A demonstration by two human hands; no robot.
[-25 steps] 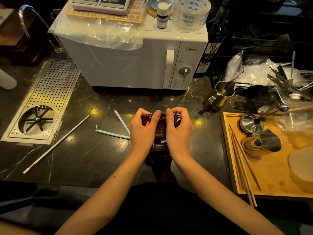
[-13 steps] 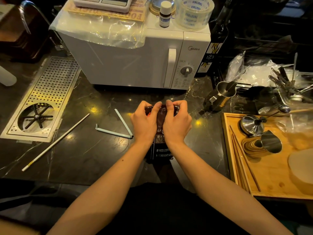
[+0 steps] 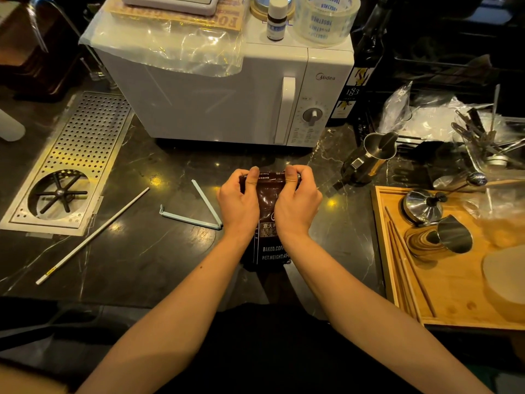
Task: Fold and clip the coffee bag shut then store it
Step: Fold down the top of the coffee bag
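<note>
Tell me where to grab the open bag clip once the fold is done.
Take the clip at its hinged corner, nearest the left hand, coming down from above. It lies flat on the counter, opened in a V, so the joined end gives both arms in one pinch; the spread ends would not.

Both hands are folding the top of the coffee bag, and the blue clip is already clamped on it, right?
Not quite. Both hands, left hand and right hand, do pinch the top of the coffee bag, but the blue clip is not on it. The head view shows it lying open on the counter, left of the left hand.
</note>
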